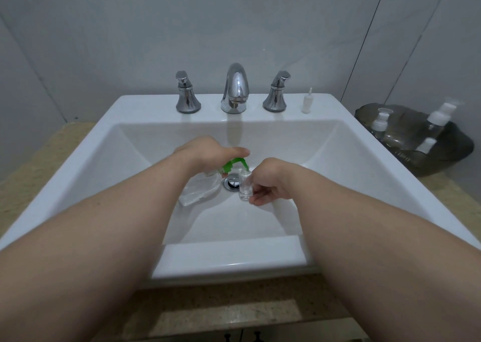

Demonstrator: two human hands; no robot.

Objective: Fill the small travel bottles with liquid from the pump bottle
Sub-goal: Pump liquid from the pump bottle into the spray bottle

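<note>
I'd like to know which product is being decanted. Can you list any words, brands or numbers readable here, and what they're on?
No text can be read anywhere.
On the pump bottle: clear body, no legible label.
On the small bottle in the right hand: no print seen.
On the travel bottles in the dark tray: blurred, nothing readable.

I see a beige speckled stone counter point(28, 175) carrying a white square ceramic basin point(145, 102) and, at right, a dark glass tray point(454, 159).
</note>
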